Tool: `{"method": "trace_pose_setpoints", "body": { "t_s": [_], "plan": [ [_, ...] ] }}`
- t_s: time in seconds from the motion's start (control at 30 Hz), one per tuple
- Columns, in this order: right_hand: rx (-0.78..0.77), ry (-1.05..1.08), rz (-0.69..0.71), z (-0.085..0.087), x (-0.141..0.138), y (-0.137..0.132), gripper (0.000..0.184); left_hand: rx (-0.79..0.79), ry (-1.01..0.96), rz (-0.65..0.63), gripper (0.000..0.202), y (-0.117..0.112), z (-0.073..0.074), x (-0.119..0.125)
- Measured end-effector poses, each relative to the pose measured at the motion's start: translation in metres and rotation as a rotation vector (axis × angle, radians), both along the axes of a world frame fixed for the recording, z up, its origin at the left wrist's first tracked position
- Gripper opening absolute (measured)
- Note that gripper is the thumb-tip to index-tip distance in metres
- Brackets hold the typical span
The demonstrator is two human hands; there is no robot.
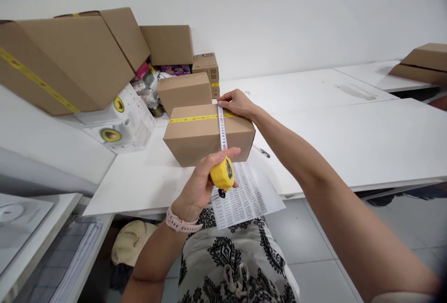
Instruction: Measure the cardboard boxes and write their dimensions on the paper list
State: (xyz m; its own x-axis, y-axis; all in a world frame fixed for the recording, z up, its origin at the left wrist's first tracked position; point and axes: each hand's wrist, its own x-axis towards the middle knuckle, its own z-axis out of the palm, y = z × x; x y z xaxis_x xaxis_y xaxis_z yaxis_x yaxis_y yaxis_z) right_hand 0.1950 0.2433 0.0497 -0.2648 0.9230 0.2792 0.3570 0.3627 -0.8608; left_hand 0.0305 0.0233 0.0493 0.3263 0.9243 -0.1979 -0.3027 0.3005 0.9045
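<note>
My left hand [204, 175] is wrapped round a yellow tape measure [222, 174] in front of a brown cardboard box [195, 144]. From its case the white blade [222, 128] runs across the box's top and over the near edge. At the far top edge of the box, my right hand [237, 103] pinches the blade's end; the tip itself is hidden by the fingers. Yellow printed tape [192, 118] crosses the box top under the blade. A printed sheet of paper [240, 196] lies below the box, hanging past the table's front edge.
A black pen [264, 152] lies right of the box on the white table [331, 149]. Behind stands another brown carton [185, 91]. At left, large cartons [70, 56] rest above white boxes with avocado pictures [122, 128]. More cardboard [424, 63] sits far right.
</note>
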Motion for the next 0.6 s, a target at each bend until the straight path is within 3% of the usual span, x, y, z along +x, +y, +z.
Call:
{"method": "trace_pose_setpoints", "body": {
  "t_s": [0.17,0.3,0.43,0.5,0.6],
  "plan": [
    [0.185,0.357,-0.045,0.023,0.022,-0.012,0.016,0.09,0.153,-0.246,0.054,-0.006,-0.002,-0.017],
    [0.287,0.482,-0.106,0.028,0.064,-0.074,0.02,0.246,0.404,-0.396,0.07,-0.021,-0.01,-0.036],
    [0.23,0.463,-0.171,-0.009,0.08,-0.164,0.019,0.327,0.622,-0.311,0.107,-0.03,-0.034,-0.04],
    [0.175,0.38,-0.149,-0.035,0.07,-0.202,0.012,0.349,0.695,-0.283,0.109,-0.03,-0.047,-0.033],
    [0.218,0.284,-0.117,-0.073,0.044,-0.24,0.013,0.378,0.724,-0.315,0.101,-0.027,-0.058,-0.02]
  ]
}}
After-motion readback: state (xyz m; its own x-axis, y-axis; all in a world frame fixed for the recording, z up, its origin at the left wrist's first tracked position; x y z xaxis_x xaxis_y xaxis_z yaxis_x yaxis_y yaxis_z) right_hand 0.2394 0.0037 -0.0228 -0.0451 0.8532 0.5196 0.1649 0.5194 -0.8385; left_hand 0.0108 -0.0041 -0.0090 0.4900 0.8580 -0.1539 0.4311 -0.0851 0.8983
